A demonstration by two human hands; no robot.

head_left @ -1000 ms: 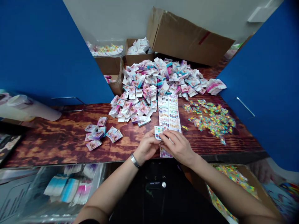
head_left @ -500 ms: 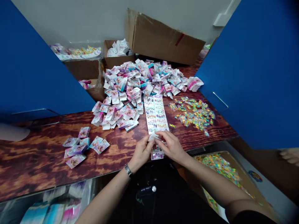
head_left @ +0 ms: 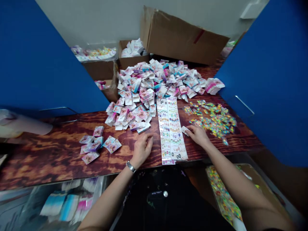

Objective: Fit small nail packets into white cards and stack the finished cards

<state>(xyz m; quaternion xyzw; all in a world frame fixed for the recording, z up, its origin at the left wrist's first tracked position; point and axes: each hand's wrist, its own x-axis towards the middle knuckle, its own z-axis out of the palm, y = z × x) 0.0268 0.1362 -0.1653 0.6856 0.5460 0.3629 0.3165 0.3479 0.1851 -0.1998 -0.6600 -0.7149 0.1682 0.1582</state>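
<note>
Nearest, at the worktop (head_left: 60, 160) edge: left hand (head_left: 141, 148) palm down, fingers loosely spread, holding nothing, just left of the sticker sheet (head_left: 172, 131). Right hand (head_left: 199, 135) just right of the sheet, fingertips pinched on a small white piece (head_left: 185, 130). Sheet flat between both hands, running lengthwise away from the body, near end at the edge. Left of the hands, a few flat packets (head_left: 96, 144). Past the right hand, scattered glittery bits (head_left: 213, 117). Beyond, a big heap (head_left: 149, 86) of packets; behind that, cardboard boxes (head_left: 183, 35) between blue partitions (head_left: 36, 57).
</note>
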